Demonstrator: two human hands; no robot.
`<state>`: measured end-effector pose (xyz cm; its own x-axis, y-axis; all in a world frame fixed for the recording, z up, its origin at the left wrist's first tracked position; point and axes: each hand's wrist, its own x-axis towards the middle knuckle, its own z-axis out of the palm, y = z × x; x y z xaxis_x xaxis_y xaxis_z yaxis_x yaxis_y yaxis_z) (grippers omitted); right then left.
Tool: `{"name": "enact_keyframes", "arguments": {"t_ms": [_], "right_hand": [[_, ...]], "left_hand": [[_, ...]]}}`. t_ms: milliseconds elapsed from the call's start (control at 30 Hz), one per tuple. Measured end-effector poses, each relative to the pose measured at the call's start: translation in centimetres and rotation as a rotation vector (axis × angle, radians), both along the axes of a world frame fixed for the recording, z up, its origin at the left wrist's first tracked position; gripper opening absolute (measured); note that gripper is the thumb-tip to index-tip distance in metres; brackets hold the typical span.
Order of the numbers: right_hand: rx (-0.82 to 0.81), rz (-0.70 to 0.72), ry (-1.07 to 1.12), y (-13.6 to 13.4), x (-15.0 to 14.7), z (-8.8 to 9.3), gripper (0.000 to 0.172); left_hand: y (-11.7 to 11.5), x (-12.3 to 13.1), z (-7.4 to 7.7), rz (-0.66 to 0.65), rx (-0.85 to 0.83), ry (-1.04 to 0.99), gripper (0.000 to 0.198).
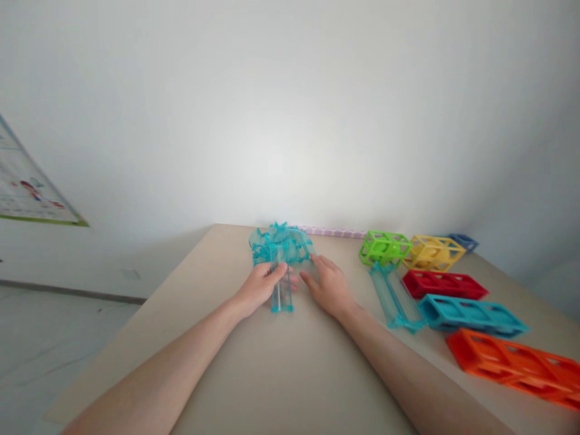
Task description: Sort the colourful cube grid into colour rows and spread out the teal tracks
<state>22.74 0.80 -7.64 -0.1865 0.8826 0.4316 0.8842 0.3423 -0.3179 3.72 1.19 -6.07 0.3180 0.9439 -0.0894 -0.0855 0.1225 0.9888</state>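
Status at table centre: left hand curled over far part of straight clear track, fingers closed on it in a light grip. Lies flat on tabletop, near end pointing at camera, far end running into pile of clear teal track pieces by back edge. Right hand just beside, palm down, fingers loose and spread, tips at pile's edge, holding nothing. Well apart to the right: second clear track, green cube frame, yellow cube frame, blue frame, then red long frame, teal long frame, orange long frame. Purple strip along back edge.
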Motion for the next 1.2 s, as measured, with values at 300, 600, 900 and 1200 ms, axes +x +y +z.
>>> {"name": "enact_keyframes", "arguments": {"t_ms": [300, 600, 900, 1200], "right_hand": [[-0.063, 0.039, -0.089, 0.3, 0.8, -0.2, 0.049], [0.059, -0.221, 0.326, 1.8, 2.5, -0.7, 0.023], [0.113, -0.189, 0.314, 3.0, 1.3, -1.2, 0.033], [0.282, 0.010, 0.260, 1.8, 0.2, 0.2, 0.017]], "left_hand": [[0.2, 0.0, -0.1, 0.075, -0.100, -0.065, 0.033], [0.2, 0.0, -0.1, 0.089, -0.100, -0.088, 0.032], [-0.3, 0.4, 0.4, 0.047, -0.104, -0.081, 0.031], [-0.4, 0.4, 0.1, -0.041, -0.152, -0.151, 0.029]]}}
